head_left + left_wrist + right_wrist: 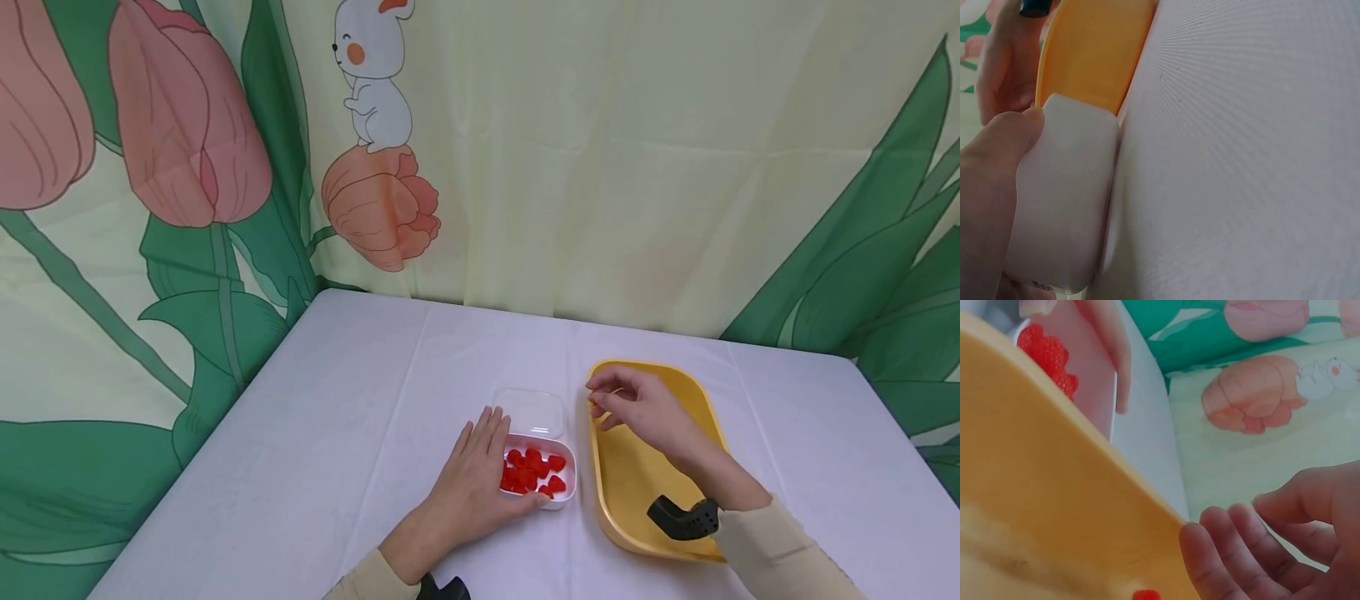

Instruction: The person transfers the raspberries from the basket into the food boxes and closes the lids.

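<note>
A small white box [572, 481] holds several red raspberry-like pieces [531, 468]. My left hand [480, 475] grips the box, thumb along its near side and fingers at its left and far side. In the left wrist view the thumb [1019, 134] presses on the box's rim. My right hand [641, 408] hovers over the left far part of a yellow tray [630, 483], fingers loosely bent. No object shows between its fingers in the right wrist view. One red piece [1146, 594] lies in the tray there; in the head view it cannot be seen.
A clear plastic lid [531, 412] lies on the white tablecloth [360, 400] behind the box. The tray stands just right of the box. A curtain [600, 167] printed with tulips and a rabbit hangs behind the table.
</note>
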Motion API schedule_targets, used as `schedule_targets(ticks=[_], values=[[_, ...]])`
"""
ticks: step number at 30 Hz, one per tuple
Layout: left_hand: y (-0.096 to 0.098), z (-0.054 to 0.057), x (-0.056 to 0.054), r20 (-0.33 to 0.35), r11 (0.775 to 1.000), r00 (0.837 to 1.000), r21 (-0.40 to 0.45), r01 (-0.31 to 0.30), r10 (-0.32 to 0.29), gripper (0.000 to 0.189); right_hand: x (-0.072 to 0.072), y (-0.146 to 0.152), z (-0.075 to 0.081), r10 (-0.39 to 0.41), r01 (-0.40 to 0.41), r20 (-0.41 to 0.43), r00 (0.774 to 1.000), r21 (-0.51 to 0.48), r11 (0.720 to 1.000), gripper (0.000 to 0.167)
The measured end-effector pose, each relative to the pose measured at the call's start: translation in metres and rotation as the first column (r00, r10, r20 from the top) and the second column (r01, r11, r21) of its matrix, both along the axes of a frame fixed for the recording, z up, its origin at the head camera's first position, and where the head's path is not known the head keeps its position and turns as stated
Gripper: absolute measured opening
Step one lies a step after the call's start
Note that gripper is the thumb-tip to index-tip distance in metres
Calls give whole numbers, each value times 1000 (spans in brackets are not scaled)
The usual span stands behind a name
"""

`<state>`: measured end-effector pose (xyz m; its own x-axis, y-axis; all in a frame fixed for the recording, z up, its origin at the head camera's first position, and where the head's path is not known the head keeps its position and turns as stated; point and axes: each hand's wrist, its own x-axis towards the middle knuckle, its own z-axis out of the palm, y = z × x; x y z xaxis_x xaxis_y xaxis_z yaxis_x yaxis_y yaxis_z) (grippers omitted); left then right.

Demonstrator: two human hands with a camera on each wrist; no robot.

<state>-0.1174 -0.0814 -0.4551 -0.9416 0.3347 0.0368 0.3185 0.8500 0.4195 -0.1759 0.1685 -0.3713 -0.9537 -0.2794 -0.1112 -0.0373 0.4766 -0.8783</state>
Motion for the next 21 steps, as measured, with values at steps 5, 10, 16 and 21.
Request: schedule_targets(ticks=[5, 10, 16, 21], values=[[-1, -1, 0, -2, 1000, 1000, -4, 0, 0, 107, -4, 5, -4, -37, 37, 9, 999, 1, 999, 29], [-1, -1, 0, -1, 1000, 1000, 0, 2, -2, 107, -7, 9, -10, -64, 64, 27, 998, 8, 998, 29], [0, 0, 0, 4, 1000, 1000, 3, -2, 2, 108, -12, 13, -18, -87, 86, 40, 995, 20, 996, 28], [0, 0, 0, -6, 1000, 1000, 8, 2, -2, 107, -16, 16, -25, -103, 102, 55, 993, 21, 995, 28]])
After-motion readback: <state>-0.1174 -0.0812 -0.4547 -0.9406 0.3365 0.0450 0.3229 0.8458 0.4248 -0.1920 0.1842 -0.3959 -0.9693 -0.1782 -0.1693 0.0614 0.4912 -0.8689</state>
